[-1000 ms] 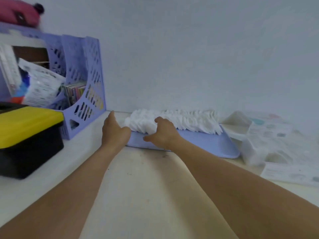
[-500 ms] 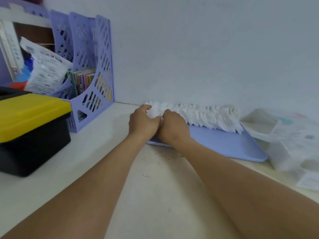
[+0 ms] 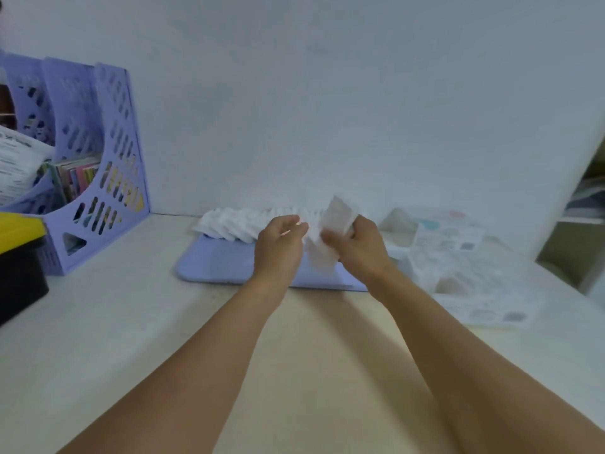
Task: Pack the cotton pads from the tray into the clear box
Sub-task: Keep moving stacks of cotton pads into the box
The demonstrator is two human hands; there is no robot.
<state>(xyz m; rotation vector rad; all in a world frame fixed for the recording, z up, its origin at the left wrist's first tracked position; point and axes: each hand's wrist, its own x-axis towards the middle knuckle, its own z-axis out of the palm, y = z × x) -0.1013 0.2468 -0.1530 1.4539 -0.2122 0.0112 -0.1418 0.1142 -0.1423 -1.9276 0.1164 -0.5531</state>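
A flat lilac tray (image 3: 216, 267) lies against the wall, with a row of white cotton pads (image 3: 235, 222) along its back edge. My right hand (image 3: 357, 247) grips a stack of cotton pads (image 3: 330, 234) lifted above the tray's right part. My left hand (image 3: 278, 247) hovers just left of that stack, fingers loosely curled and holding nothing. The clear box (image 3: 458, 257) stands to the right of the tray, with printed labels on it; its inside is blurred.
A lilac perforated file rack (image 3: 98, 178) with booklets stands at the left against the wall. A black bin with a yellow lid (image 3: 19, 257) sits at the left edge. A shelf unit (image 3: 582, 231) rises at the far right.
Both hands left the tray's left end, where they pressed pads together. The right hand has lifted a stack of pads and carried it rightward; the left hand has come off it.
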